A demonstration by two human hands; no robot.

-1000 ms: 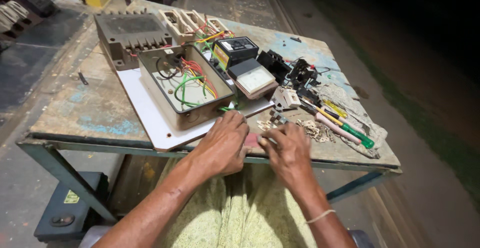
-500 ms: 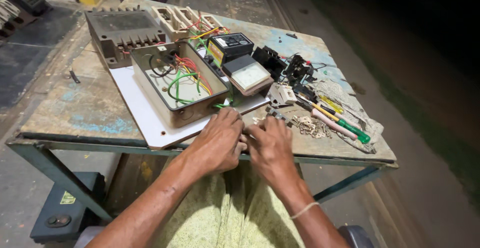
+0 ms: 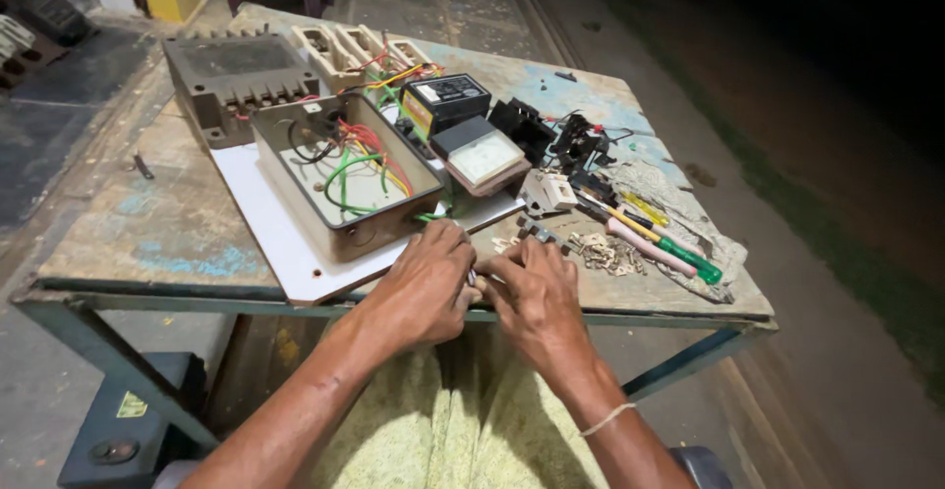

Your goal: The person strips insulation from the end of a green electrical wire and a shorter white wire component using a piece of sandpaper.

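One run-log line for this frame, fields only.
left hand: closed on small part, hidden | right hand: fingertips meet left | beside: open wired box | right: screwdrivers | surface: worn table

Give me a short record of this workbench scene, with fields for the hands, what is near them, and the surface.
left hand: at the table's near edge, fingers curled, touching the right hand
right hand: beside the left, fingertips meeting it over something small, mostly hidden
open box: beige, just behind the left hand, red, green and yellow wires inside, on a white board
small metal parts: loose pile right of the hands
screwdrivers: green and pink handles, on a cloth
table: worn, paint-flecked top on a blue metal frame
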